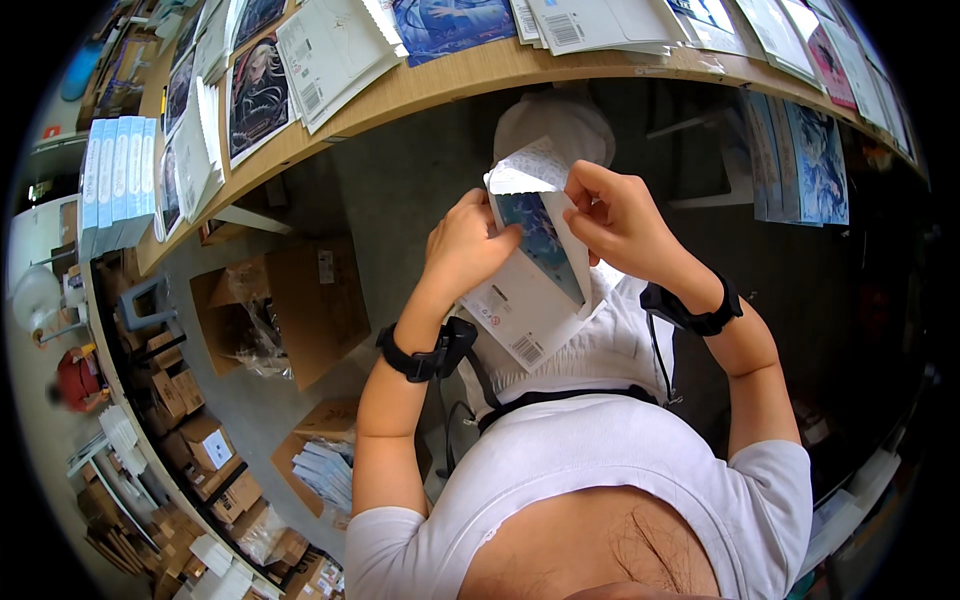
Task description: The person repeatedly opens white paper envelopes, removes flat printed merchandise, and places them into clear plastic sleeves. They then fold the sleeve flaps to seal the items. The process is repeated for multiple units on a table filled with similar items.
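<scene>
A white envelope (pixel 512 300) lies tilted over my lap, below the table's front edge. Its mouth is spread, and a blue illustrated card (pixel 545 238) shows between its sides. My left hand (pixel 468 243) is closed on the left side of the envelope, its thumb pressing near the card. At the other side, my right hand (pixel 622 222) pinches the envelope's right edge with bent fingers. The creased flap (pixel 530 172) with a serrated edge stands up at the far end, between both hands. How far the card sits inside is hidden.
The wooden table (pixel 450 88) curves across the top, carrying white envelopes (pixel 335 55) and illustrated prints (pixel 260 95). Blue-spined boxes (pixel 118 180) are stacked at left; more blue boxes (pixel 800 160) are at right. An open carton (pixel 315 310) and another carton with blue packets (pixel 325 470) stand on the floor.
</scene>
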A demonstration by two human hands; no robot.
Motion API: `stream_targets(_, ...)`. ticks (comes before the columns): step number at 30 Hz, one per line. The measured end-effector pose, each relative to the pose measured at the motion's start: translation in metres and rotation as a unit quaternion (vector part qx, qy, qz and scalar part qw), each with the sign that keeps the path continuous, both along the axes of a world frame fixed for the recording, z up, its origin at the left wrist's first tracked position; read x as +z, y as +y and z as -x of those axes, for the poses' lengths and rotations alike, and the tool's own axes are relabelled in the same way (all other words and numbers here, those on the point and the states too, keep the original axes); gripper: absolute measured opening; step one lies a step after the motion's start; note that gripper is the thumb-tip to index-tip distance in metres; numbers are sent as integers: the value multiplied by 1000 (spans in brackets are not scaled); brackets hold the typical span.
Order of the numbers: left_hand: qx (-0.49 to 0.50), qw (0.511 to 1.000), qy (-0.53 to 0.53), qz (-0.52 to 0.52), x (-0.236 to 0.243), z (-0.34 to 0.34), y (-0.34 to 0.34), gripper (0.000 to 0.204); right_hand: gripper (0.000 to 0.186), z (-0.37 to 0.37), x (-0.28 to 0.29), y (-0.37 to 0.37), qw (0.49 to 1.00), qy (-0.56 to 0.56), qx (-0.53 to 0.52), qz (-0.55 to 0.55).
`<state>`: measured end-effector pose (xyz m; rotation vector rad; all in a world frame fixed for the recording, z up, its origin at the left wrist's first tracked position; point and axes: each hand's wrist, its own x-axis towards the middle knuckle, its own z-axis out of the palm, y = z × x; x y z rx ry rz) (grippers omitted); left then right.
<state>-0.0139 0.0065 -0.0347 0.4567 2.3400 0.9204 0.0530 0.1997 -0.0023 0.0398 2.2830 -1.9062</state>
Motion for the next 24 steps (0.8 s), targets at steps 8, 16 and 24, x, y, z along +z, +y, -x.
stream_targets(8,9,1000,7,5,2,-3,-1,33,13,-8,6,-9,990,95,-21,-99)
stream_targets(16,29,997,2,-69,-21,-1,-10,46,17,-8,10,-15,967,201,11,-154)
stream_targets(24,8,995,-71,-74,-30,7,-11,43,15,-11,-1,-5,948,229,32,-218)
